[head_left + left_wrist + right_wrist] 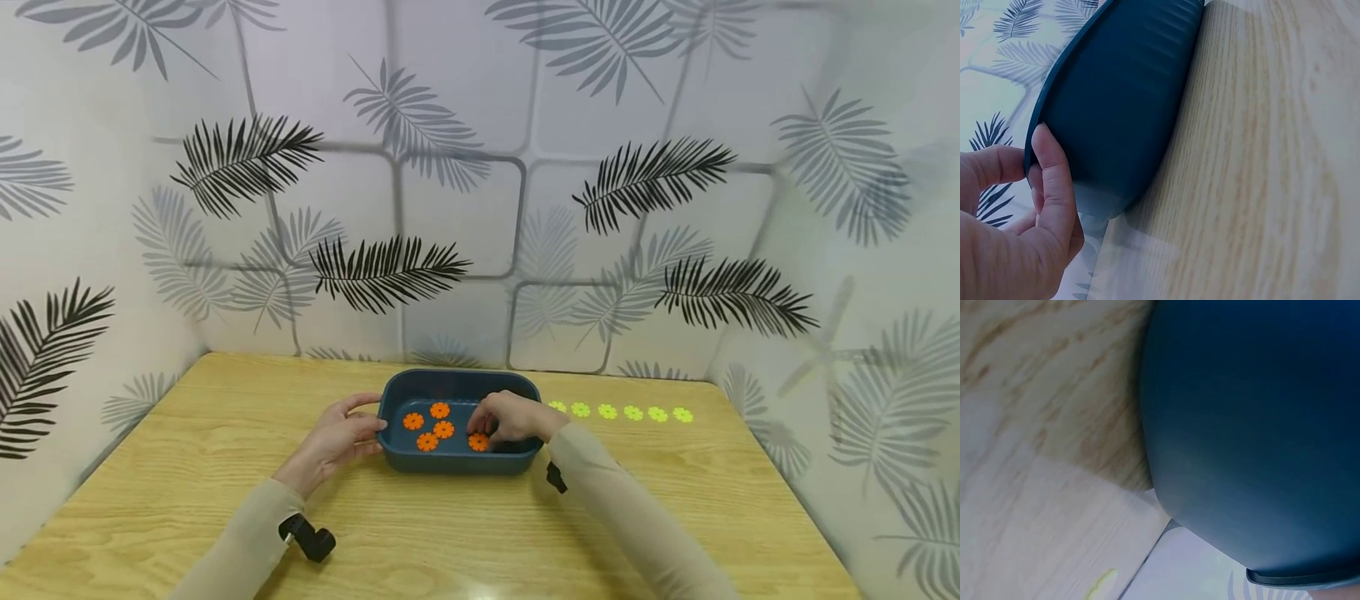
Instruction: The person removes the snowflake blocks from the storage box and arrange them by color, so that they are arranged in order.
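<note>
A dark blue oblong basin (459, 463) stands on the wooden table. My left hand (337, 437) grips its left rim, and in the left wrist view the thumb and fingers pinch the basin wall (1110, 106) from both sides. Reaching over the right rim, my right hand (513, 415) has its curled fingertips around an orange flower-shaped piece (478, 442) on the basin floor. Several more orange flower-shaped pieces (427, 442) lie flat in the basin's left half. In the right wrist view the basin's outer wall (1247, 437) hides nearly all of the hand.
To the right of the basin, yellow-green flower-shaped pieces (607, 412) lie in a row along the back of the table (465, 525). A wall with leaf patterns (457, 200) rises behind the table. Black wrist cameras (307, 537) sit on both sleeves.
</note>
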Tool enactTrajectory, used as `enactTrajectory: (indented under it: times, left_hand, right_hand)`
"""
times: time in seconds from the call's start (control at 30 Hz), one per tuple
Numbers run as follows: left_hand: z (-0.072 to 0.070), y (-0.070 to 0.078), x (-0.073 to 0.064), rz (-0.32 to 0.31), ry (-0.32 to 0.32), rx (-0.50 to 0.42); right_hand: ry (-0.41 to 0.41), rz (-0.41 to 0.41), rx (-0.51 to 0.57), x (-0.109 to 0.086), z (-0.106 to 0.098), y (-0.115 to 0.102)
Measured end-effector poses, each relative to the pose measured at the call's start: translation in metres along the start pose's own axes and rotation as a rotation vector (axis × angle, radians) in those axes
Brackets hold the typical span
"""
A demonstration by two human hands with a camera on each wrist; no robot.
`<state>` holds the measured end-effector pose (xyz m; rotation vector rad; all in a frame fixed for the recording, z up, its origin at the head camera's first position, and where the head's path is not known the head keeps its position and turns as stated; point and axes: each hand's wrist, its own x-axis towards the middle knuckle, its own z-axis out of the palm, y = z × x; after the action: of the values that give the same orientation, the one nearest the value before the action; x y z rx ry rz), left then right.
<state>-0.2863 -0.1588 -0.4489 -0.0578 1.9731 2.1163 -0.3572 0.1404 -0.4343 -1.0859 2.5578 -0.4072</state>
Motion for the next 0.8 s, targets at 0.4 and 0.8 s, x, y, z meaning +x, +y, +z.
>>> enactTrajectory:
  times: [0.4,0.8]
  left_hand:
    - [0.0009,0.0023,-0.0017,-0.005,0.001,0.008]
    - [0.0018,0.0021,-0.0015,0.008,0.002,0.022]
  right_hand:
    - [0.005,-0.002,-0.007,0.0005,0.0026,-0.0007]
    - [0.05,-0.048,0.018,-0.0021,0.0038,-0.0008]
